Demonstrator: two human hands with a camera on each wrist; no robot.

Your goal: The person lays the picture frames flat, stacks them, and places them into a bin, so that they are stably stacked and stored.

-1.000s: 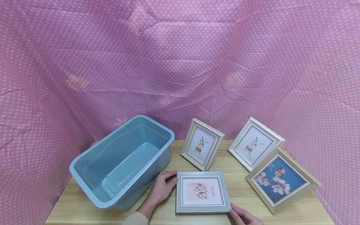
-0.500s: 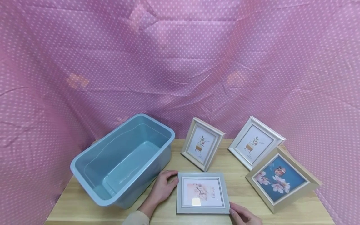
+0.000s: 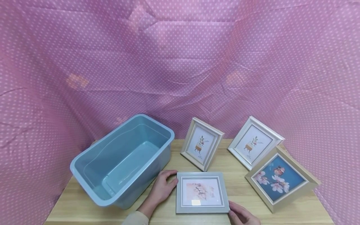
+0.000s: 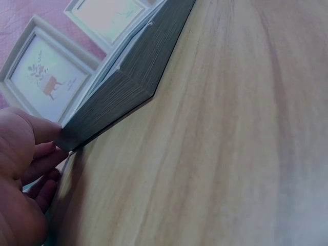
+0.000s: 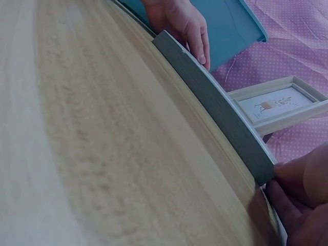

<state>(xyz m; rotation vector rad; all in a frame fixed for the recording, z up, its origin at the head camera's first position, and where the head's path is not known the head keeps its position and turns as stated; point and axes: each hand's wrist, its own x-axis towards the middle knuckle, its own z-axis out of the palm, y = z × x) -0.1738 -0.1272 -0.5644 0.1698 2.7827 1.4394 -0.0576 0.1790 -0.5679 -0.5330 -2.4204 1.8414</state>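
A grey picture frame (image 3: 201, 191) with a pink blossom print lies sideways and face up on the wooden table. My left hand (image 3: 163, 188) holds its far left corner, with thumb and forefinger against the edge. At the near right corner my right hand (image 3: 243, 213) pinches the frame between thumb and fingers, partly cut off by the picture's lower border. In the left wrist view the frame's dark side (image 4: 120, 97) rises from the fingers of my left hand (image 4: 23, 164). The right wrist view shows my right hand (image 5: 302, 197) at the opposite end of that side.
A blue plastic tub (image 3: 146, 173) stands to the left, close beside my left forearm. Behind the grey frame a beige picture frame (image 3: 200, 146) stands upright. To the right stand a white frame (image 3: 253, 144) and a gold-beige frame with blossoms on blue (image 3: 278, 179). Pink dotted cloth (image 3: 180, 72) hangs behind.
A bright reflection has appeared on the grey frame's glass, near its front edge. My right hand has shifted very slightly left; both hands stay at the same corners.
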